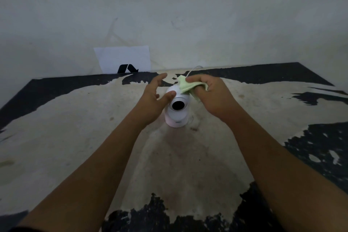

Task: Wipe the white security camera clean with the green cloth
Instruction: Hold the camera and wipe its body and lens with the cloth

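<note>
The white security camera [177,113] stands upright on the worn table [94,137], its round black lens facing me. My right hand [212,96] grips the bunched green cloth [185,85] and presses it against the camera's upper right side. At the camera's left side is my left hand [152,98], fingers spread, thumb touching the head near the lens. A thin white cable [194,68] arcs up behind the cloth.
The table's black coating has peeled away over most of its top, leaving dark patches at the edges. A white sheet of paper [122,58] with a black mark leans on the grey wall behind the table's far edge.
</note>
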`<act>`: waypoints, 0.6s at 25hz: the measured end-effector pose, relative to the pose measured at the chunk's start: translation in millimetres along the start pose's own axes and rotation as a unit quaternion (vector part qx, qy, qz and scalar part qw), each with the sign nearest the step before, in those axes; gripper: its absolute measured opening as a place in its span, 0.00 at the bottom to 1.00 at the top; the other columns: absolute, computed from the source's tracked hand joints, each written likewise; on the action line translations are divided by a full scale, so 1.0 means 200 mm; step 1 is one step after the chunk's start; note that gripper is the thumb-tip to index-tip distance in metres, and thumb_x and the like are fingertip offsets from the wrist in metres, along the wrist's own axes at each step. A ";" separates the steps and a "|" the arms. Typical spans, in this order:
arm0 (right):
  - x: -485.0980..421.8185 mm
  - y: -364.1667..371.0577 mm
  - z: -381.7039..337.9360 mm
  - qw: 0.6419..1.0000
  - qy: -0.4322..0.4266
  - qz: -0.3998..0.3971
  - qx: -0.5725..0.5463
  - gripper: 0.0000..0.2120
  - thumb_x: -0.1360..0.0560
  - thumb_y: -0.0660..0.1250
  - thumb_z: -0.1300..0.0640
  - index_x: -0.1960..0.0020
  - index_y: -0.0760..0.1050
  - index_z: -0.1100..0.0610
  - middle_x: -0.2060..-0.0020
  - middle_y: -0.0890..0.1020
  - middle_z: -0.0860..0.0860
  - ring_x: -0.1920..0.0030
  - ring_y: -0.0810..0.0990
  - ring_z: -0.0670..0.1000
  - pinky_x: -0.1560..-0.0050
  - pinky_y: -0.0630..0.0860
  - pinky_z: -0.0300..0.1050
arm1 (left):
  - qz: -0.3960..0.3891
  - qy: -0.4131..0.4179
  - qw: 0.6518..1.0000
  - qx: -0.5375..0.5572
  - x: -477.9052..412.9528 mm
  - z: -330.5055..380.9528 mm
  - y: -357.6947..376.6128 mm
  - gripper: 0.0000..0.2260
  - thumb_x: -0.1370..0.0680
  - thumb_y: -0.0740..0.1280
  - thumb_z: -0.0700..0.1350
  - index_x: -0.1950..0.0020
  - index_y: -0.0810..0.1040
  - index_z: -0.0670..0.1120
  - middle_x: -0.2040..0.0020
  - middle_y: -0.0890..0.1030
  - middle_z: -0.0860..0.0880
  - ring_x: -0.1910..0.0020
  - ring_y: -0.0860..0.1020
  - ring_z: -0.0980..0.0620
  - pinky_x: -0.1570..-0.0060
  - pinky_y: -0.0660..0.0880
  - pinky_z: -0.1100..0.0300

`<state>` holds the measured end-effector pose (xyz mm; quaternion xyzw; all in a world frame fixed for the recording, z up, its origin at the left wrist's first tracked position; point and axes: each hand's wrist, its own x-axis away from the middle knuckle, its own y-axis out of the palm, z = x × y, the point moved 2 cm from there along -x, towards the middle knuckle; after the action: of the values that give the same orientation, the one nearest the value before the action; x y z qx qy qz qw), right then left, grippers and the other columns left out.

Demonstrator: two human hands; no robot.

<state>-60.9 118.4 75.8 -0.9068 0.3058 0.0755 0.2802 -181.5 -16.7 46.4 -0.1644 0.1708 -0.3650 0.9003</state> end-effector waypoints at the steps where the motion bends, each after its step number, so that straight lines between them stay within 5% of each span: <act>1: -0.02 0.00 -0.05 1.000 -0.012 -0.007 -0.004 0.13 0.23 0.61 0.63 0.45 0.80 0.53 0.50 0.82 0.47 0.52 0.80 0.48 0.53 0.76 0.38 | 0.002 0.008 1.000 -0.008 0.00 0.02 -0.01 0.28 0.24 0.66 0.52 0.27 0.58 0.58 0.32 0.64 0.56 0.32 0.67 0.53 0.34 0.67 0.53; 5: -0.08 0.03 -0.19 0.996 -0.049 -0.066 0.034 0.10 0.23 0.61 0.63 0.51 0.81 0.54 0.56 0.81 0.46 0.53 0.80 0.49 0.52 0.75 0.42 | -0.009 0.048 0.998 -0.026 0.00 0.12 -0.07 0.30 0.27 0.70 0.52 0.30 0.60 0.61 0.34 0.65 0.57 0.41 0.68 0.60 0.40 0.66 0.60; 10: -0.11 0.04 -0.12 0.997 -0.003 -0.012 -0.081 0.07 0.25 0.67 0.53 0.47 0.76 0.53 0.55 0.81 0.50 0.56 0.79 0.47 0.51 0.78 0.45 | 0.071 0.033 0.995 0.057 -0.09 0.17 -0.15 0.01 0.24 0.67 0.43 0.54 0.75 0.48 0.56 0.80 0.49 0.59 0.77 0.54 0.55 0.76 0.60; 13: -0.08 0.10 0.04 0.992 0.082 0.010 -0.098 0.19 0.26 0.67 0.45 0.39 0.71 0.51 0.45 0.79 0.51 0.47 0.78 0.48 0.45 0.75 0.45 | 0.192 0.012 0.980 0.060 -0.13 0.14 -0.20 0.09 0.25 0.65 0.43 0.63 0.69 0.49 0.66 0.71 0.51 0.68 0.68 0.55 0.68 0.67 0.62; 15: -0.06 0.15 0.11 0.989 0.118 -0.019 -0.083 0.25 0.28 0.67 0.42 0.34 0.69 0.51 0.40 0.76 0.51 0.41 0.77 0.51 0.40 0.75 0.52 | 0.190 -0.016 0.982 0.020 -0.15 0.11 -0.16 0.10 0.25 0.65 0.43 0.63 0.66 0.47 0.68 0.67 0.51 0.70 0.64 0.55 0.71 0.64 0.63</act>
<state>-88.5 117.7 47.0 -0.9350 0.3124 -0.0125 0.1674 -210.8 -13.0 85.4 -0.1167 0.1771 -0.1883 0.9589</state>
